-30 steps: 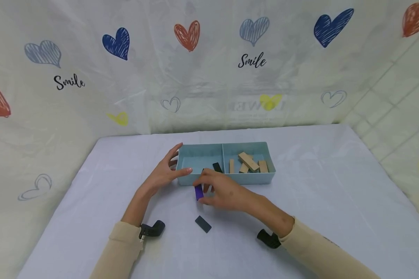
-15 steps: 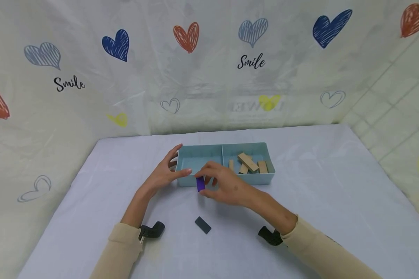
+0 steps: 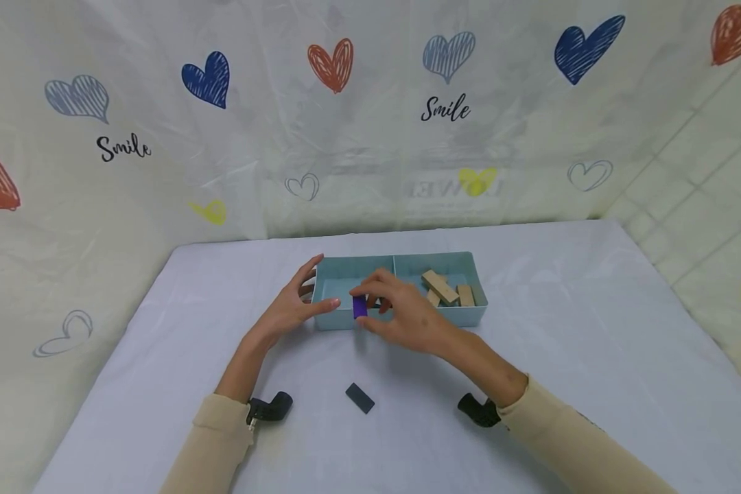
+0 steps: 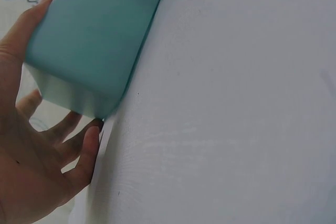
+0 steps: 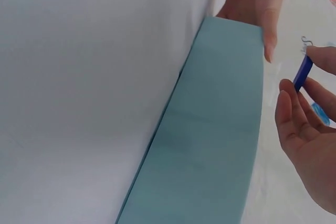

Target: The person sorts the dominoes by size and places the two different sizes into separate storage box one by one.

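Observation:
A purple block is pinched between the thumb and fingers of my right hand, held up over the front wall of a light blue two-compartment box. My left hand holds the box's left end, thumb at the front rim and fingers bent against the end wall. In the right wrist view the block shows as a slim blue-purple bar between the fingertips. Behind my right hand, a dark block in the left compartment is mostly hidden.
Several plain wooden blocks lie in the box's right compartment, beyond a divider. One dark grey block lies on the white tablecloth in front of the box. A heart-patterned sheet hangs behind the table.
My right hand has lifted the purple block up and away from me, from in front of the box to over its front wall. The left hand stays at the box's end.

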Demonstrator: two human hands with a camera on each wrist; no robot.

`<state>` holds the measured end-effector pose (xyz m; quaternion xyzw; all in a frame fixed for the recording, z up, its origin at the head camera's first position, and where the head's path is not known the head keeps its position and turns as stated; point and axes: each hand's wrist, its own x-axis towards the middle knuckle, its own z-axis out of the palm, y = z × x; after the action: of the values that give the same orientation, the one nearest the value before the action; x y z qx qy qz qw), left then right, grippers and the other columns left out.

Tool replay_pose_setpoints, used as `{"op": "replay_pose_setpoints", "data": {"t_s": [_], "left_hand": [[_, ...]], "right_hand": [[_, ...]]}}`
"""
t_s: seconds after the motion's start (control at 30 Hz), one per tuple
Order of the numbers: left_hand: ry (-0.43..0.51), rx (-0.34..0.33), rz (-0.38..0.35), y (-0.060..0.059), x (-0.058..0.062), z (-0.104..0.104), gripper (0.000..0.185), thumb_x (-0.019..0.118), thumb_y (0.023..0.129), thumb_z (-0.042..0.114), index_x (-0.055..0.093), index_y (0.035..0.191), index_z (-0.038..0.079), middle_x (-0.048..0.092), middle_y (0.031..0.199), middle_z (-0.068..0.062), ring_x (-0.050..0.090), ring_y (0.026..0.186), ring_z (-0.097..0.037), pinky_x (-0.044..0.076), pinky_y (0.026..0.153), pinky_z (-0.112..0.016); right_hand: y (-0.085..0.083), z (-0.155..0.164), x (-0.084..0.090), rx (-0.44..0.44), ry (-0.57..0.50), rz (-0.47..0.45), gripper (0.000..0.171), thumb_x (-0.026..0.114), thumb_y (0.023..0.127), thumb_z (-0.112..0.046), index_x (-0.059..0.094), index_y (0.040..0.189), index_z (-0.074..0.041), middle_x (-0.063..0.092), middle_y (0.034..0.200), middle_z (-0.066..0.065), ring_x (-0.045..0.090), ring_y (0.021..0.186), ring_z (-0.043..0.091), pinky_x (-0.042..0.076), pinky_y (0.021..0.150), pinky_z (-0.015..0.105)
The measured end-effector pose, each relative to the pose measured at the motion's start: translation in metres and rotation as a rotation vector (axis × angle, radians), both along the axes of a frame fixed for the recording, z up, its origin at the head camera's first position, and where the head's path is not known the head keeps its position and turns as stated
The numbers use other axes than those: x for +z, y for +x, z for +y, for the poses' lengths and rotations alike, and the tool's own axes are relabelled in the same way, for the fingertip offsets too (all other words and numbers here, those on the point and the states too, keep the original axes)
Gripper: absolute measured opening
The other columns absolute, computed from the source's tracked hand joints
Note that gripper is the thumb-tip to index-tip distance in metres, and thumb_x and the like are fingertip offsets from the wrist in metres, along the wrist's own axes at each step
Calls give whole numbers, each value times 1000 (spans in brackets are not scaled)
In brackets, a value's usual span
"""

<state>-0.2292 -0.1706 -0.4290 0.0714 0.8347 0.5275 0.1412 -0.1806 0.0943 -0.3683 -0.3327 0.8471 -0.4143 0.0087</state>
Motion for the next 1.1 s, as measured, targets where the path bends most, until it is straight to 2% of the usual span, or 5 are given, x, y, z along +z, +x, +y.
{"op": "replay_pose_setpoints", "data": {"t_s": [0.23, 0.43, 0.6, 0.93, 1.1], "left_hand": [[-3, 0, 2, 0, 0, 0, 101, 83, 86, 51, 20, 164, 46, 24, 173, -7, 33, 157, -39, 34, 122, -66], [-5, 8, -1, 0, -1, 1, 98, 83, 85, 51, 21, 161, 54, 25, 172, -5, 34, 156, -38, 35, 122, -66], [-2, 11, 0, 0, 0, 1, 100, 84, 85, 50, 21, 163, 50, 25, 172, -6, 34, 156, -38, 35, 121, -66], [0, 16, -10, -1, 0, 1, 100, 84, 84, 51, 21, 162, 52, 24, 173, -6, 33, 157, -39, 33, 121, -69], [3, 11, -12, -1, 0, 0, 99, 84, 85, 51, 21, 161, 53, 24, 173, -7, 32, 157, -39, 33, 121, -68]], "right_hand": [[-6, 2, 2, -12, -40, 1, 39, 79, 93, -11, 70, 131, -6, 62, 123, 6, 67, 103, 23, 62, 88, 39], [-10, 4, 5, -68, -18, 19, 40, 80, 93, -16, 71, 130, -9, 63, 123, 5, 67, 104, 18, 62, 88, 40], [-16, 5, 6, -77, -38, 42, 37, 81, 92, -14, 72, 128, -9, 64, 124, 6, 67, 106, 20, 61, 89, 47], [-23, 9, 7, -91, -72, 117, 33, 81, 91, -11, 73, 123, -9, 67, 124, 6, 68, 106, 21, 59, 86, 37], [-28, 10, 5, -95, -79, 94, 33, 81, 91, -11, 73, 123, -7, 67, 128, 6, 70, 111, 27, 59, 90, 46]]}}
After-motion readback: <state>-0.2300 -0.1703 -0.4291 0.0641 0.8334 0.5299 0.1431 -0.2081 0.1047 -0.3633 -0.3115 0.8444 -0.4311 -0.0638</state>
